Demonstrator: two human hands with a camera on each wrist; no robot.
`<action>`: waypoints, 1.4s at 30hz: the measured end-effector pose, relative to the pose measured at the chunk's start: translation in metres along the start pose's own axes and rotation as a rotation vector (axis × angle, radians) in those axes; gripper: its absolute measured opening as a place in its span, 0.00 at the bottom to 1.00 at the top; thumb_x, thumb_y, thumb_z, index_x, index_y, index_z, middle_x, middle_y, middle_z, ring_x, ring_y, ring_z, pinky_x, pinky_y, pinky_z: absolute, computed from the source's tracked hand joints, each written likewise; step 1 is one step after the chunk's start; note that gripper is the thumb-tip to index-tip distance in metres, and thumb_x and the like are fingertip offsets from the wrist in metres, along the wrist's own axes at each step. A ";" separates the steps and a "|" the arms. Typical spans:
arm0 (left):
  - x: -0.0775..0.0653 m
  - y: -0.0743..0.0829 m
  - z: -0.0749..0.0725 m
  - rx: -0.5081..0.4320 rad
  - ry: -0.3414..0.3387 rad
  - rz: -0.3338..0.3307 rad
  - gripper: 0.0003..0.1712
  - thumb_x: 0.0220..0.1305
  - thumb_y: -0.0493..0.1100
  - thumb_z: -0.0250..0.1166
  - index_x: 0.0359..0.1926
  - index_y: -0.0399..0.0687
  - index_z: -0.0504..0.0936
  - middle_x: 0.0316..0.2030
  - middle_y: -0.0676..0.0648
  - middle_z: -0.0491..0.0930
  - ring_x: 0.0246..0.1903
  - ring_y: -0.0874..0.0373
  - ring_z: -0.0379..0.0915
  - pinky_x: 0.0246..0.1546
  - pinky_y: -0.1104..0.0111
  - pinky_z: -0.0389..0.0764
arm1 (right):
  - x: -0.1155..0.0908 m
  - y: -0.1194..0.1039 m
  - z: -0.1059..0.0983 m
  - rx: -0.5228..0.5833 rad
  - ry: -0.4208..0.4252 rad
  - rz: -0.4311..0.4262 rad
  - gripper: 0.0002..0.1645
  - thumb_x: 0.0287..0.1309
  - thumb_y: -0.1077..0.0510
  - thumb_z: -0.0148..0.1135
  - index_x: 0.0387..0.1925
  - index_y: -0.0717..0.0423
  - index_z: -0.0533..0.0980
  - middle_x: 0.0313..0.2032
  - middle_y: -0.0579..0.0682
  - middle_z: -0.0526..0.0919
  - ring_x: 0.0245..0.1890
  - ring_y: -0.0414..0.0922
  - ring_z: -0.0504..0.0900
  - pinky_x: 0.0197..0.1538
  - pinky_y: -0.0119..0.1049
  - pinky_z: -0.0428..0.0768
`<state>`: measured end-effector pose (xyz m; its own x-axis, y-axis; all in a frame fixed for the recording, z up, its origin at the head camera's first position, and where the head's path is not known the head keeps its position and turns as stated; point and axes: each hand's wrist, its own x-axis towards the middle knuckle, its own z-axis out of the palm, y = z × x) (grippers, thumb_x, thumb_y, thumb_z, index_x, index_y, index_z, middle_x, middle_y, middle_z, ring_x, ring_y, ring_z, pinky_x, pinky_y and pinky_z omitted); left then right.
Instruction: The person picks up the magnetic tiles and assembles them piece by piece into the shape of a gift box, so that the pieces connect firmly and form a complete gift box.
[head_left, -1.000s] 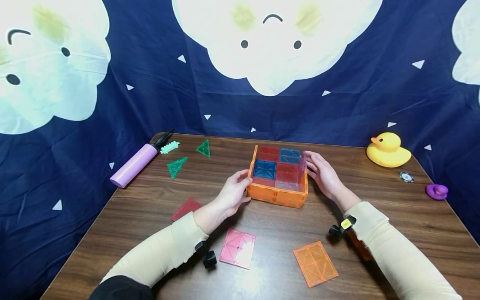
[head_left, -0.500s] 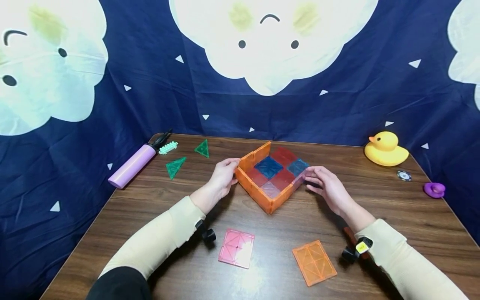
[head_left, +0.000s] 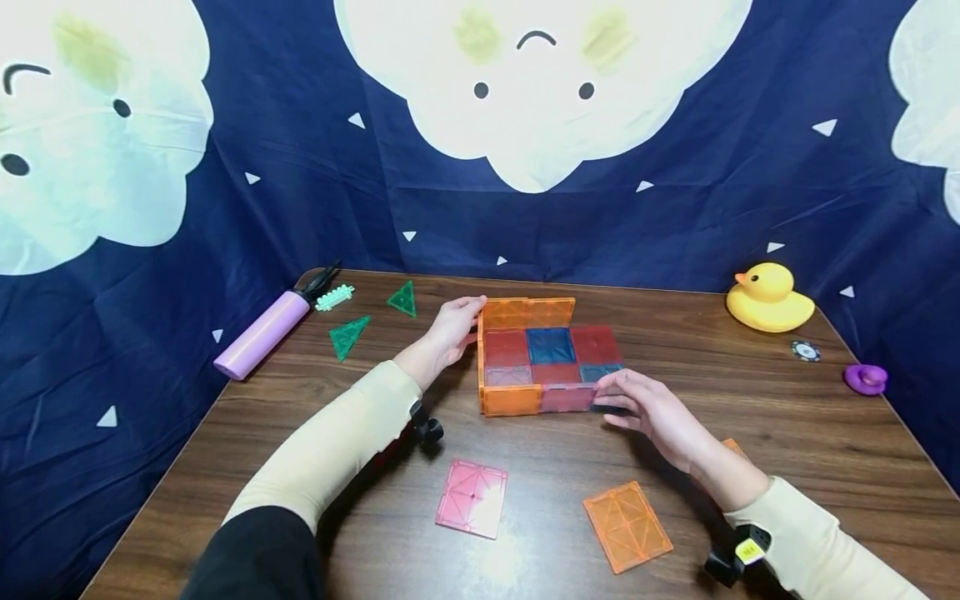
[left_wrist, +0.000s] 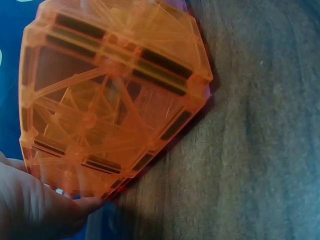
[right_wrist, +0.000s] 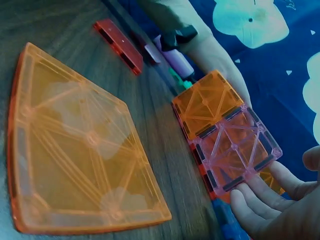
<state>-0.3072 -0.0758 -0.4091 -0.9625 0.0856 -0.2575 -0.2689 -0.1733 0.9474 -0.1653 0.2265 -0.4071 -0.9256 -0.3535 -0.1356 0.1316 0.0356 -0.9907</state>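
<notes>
My left hand (head_left: 448, 329) grips the far left corner of a low, open-topped box of translucent orange, purple, red and blue plastic tiles (head_left: 512, 400) on the brown wood-grain worktop (head_left: 555, 467). My right hand (head_left: 656, 412), fingers loosely bent and thumb apart, touches the right end of its near wall, beyond a flat pink square plastic tile (head_left: 472, 497) and a flat translucent orange square plastic tile (head_left: 628, 527).

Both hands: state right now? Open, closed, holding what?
Left hand: closed, holding the orange wall at its far end.
Right hand: open, touching the end of the purple tile.
</notes>
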 end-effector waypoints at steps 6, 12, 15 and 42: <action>-0.015 0.001 -0.005 0.017 -0.011 -0.076 0.27 0.78 0.45 0.54 0.72 0.39 0.65 0.67 0.38 0.66 0.63 0.45 0.65 0.58 0.58 0.73 | 0.004 -0.001 -0.007 -0.031 -0.009 -0.025 0.26 0.82 0.48 0.41 0.55 0.65 0.75 0.54 0.52 0.80 0.57 0.46 0.80 0.58 0.39 0.79; -0.044 -0.002 -0.010 0.013 -0.031 -0.140 0.33 0.77 0.46 0.52 0.77 0.42 0.57 0.73 0.36 0.55 0.68 0.41 0.55 0.58 0.53 0.68 | 0.014 -0.005 -0.024 -0.015 0.173 0.013 0.26 0.82 0.50 0.40 0.66 0.65 0.65 0.64 0.58 0.72 0.65 0.48 0.71 0.67 0.43 0.70; -0.055 -0.005 -0.011 -0.001 -0.074 -0.160 0.35 0.76 0.45 0.53 0.78 0.42 0.55 0.73 0.35 0.54 0.68 0.40 0.52 0.65 0.45 0.63 | 0.020 -0.006 -0.031 0.031 0.235 0.075 0.32 0.82 0.51 0.34 0.76 0.67 0.51 0.72 0.66 0.58 0.70 0.53 0.63 0.73 0.50 0.60; -0.061 -0.013 -0.019 0.049 -0.241 -0.126 0.33 0.77 0.39 0.50 0.78 0.41 0.55 0.69 0.33 0.65 0.68 0.40 0.60 0.59 0.51 0.70 | 0.037 -0.009 -0.036 0.417 0.270 0.157 0.14 0.79 0.57 0.46 0.61 0.46 0.65 0.46 0.39 0.81 0.60 0.41 0.71 0.69 0.41 0.61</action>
<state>-0.2460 -0.0977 -0.4094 -0.8833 0.3356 -0.3273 -0.3786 -0.0988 0.9203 -0.2136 0.2470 -0.4034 -0.9347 -0.1182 -0.3352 0.3554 -0.3260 -0.8760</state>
